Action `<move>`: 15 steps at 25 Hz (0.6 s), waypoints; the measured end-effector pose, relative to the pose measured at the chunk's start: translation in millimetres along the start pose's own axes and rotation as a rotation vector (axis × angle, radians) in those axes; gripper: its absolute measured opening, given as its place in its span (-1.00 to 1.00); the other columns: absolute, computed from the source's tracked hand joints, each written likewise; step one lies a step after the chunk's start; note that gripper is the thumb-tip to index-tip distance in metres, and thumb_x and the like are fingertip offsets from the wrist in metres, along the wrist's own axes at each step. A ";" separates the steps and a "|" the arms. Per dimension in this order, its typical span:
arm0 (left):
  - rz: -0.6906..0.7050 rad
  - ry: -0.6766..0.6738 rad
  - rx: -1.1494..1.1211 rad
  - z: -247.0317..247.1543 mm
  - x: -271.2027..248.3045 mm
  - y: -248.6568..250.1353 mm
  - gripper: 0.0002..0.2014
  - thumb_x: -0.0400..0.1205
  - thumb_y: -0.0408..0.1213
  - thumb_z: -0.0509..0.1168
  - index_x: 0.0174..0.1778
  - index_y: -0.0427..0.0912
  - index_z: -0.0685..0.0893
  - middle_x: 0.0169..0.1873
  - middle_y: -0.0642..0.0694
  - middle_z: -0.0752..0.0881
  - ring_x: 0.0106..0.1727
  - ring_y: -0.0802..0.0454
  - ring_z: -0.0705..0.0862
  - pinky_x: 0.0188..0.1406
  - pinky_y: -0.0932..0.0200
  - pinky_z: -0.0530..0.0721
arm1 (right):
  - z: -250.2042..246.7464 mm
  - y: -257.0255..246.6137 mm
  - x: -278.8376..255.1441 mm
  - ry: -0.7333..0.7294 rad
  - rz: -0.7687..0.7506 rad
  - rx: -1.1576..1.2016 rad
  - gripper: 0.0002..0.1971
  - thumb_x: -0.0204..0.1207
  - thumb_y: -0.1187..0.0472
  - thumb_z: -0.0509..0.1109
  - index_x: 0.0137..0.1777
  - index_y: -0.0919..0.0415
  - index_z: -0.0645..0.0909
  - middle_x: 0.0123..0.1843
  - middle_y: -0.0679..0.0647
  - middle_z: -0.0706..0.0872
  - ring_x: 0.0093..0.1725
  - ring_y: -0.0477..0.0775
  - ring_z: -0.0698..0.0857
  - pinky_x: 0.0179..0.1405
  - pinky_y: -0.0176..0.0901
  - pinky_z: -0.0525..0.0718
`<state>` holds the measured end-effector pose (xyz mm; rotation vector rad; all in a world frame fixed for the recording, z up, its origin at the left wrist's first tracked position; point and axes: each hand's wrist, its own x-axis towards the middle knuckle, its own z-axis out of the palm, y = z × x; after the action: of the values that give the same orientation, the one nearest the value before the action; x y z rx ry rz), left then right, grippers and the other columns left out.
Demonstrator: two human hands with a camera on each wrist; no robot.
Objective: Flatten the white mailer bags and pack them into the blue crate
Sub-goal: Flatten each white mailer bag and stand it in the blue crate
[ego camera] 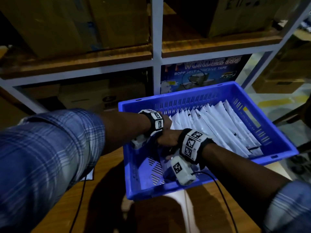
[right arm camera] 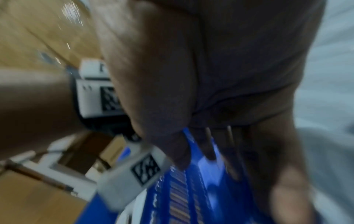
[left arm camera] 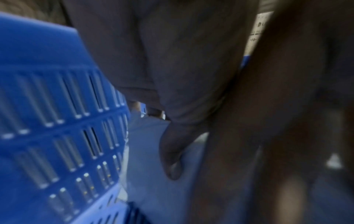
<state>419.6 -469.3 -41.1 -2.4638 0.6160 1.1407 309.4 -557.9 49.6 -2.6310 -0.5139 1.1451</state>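
Observation:
The blue crate (ego camera: 202, 94) stands tilted in front of me, its slotted wall (left arm camera: 57, 106) close to my left wrist. A row of white mailer bags (ego camera: 218, 121) stands on edge in it, leaning right and filling its right part. Both hands are inside the crate at the row's left end, touching each other. My left hand (ego camera: 165, 122) is at the first bag, fingers and thumb hanging downward (left arm camera: 182, 75). My right hand (ego camera: 168, 139) lies just nearer, fingers pointing down toward the crate floor (right arm camera: 210, 75). Nothing shows between its fingers. Both wrist views are blurred.
The crate's left part (ego camera: 146, 167) holds no upright bags; one pale bag (ego camera: 164, 165) lies low under my right hand. A metal rack (ego camera: 157, 47) with cardboard boxes and a tape carton (ego camera: 202, 69) stands behind. Cables (ego camera: 223, 195) trail over the wooden surface (ego camera: 104, 207).

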 end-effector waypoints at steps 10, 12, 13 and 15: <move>0.011 0.147 0.052 -37.6 -100.3 11.0 -0.61 0.48 0.04 0.56 0.13 -0.04 0.70 0.00 0.02 0.65 0.11 -0.02 0.59 0.10 0.02 0.58 | 8.0 3.8 3.1 -0.177 -0.032 0.035 -0.40 0.68 -0.05 0.28 0.60 0.28 0.36 0.59 0.22 0.42 0.54 0.18 0.43 0.50 -0.05 0.40; -0.006 0.087 0.055 -29.3 -95.1 3.2 -0.82 0.44 0.20 0.53 -0.27 0.23 0.77 -0.37 0.17 0.70 -0.19 0.01 0.72 -0.05 -0.04 0.74 | 8.7 1.1 -0.8 -0.170 -0.019 0.043 -0.42 0.70 -0.05 0.25 0.60 0.30 0.38 0.59 0.22 0.44 0.52 0.17 0.46 0.51 -0.05 0.40; -0.003 0.104 0.057 -23.0 -87.2 -2.3 -0.86 0.42 0.20 0.52 -0.38 0.39 0.70 -0.42 0.18 0.70 -0.22 -0.03 0.76 -0.08 -0.15 0.79 | 9.4 1.2 -0.7 -0.170 -0.022 0.060 -0.44 0.72 -0.02 0.22 0.60 0.31 0.37 0.58 0.22 0.45 0.52 0.17 0.46 0.51 -0.05 0.40; 0.011 0.068 0.095 -19.5 -92.8 1.2 -0.87 0.42 0.08 0.52 -0.35 0.36 0.68 -0.31 0.25 0.72 -0.13 -0.08 0.79 -0.07 -0.26 0.81 | 9.5 0.9 -4.2 -0.175 -0.017 0.109 -0.46 0.75 0.01 0.20 0.61 0.31 0.35 0.59 0.23 0.44 0.52 0.17 0.46 0.52 -0.04 0.39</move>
<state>377.4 -457.9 43.0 -2.4289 0.6879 1.0113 299.9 -559.7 45.8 -2.4441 -0.4905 1.3650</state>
